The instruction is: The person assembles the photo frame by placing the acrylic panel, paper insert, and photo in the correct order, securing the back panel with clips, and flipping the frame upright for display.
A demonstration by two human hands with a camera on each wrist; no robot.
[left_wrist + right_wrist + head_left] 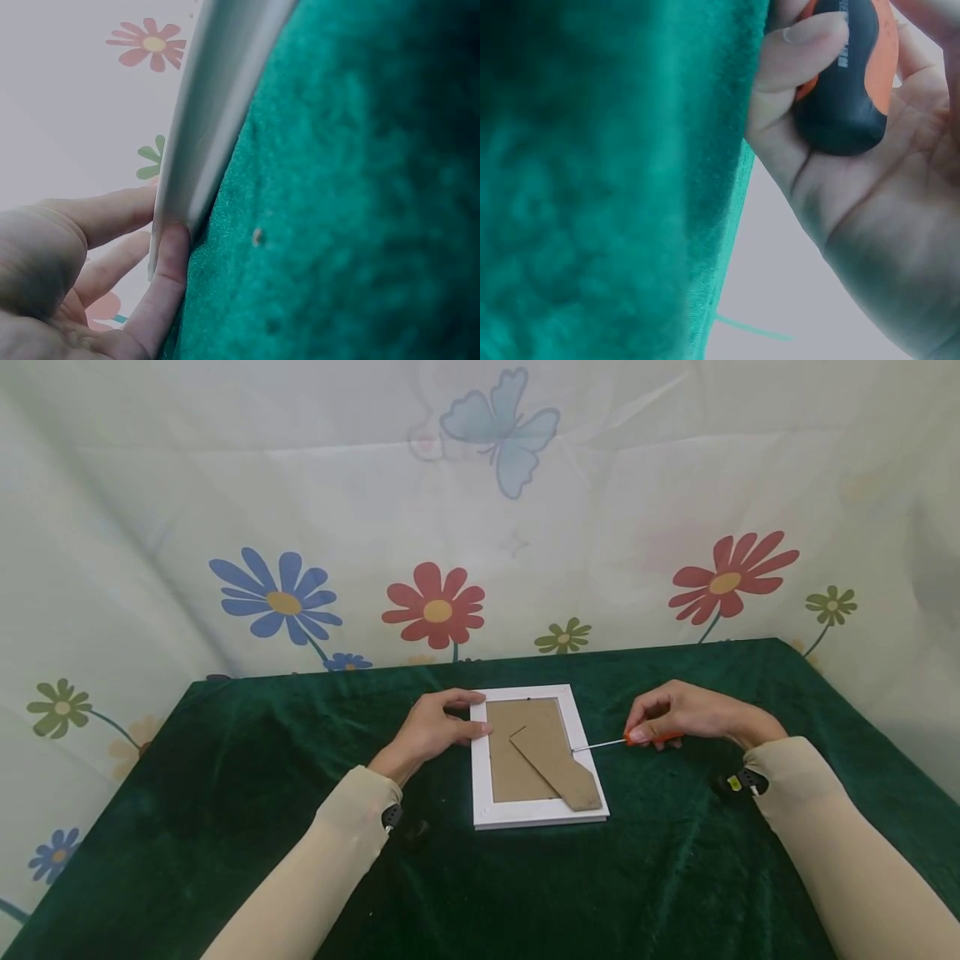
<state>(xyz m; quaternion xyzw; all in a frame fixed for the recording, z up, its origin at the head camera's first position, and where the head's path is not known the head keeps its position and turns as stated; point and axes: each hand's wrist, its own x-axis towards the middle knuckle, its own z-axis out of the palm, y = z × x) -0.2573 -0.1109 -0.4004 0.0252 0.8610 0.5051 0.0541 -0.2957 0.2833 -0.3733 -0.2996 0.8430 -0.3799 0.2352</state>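
We see a pale backdrop (600, 518) behind the work, printed with a blue butterfly (508, 437) above and flowers in blue, red and green lower down, while a green velvety cloth (450, 893) drapes the surface. The white picture frame (482, 777) lies back up on that cloth, between the two hands, with its brown backing board (517, 777) showing. Across the board's lower right slants a brown stand leg (576, 781), which covers part of the board and overlaps the white rim there. Our left hand (431, 731) grips the frame near its upper left corner, thumb over the rim and fingers at the edge. Our right hand (686, 710) is curled around a screwdriver (628, 737), whose thin metal shaft (600, 745) reaches the inner edge of the right rim, just above the stand leg's wider part; the hand hides much of the handle from the head camera. From the left wrist we get the frame's outer side, a fingertip pressed against it, and a small pale speck (257, 237) on the cloth. Only the right wrist view reveals the handle's black, rounded butt (840, 135) and partial lettering, though the frame and shaft lie outside it.
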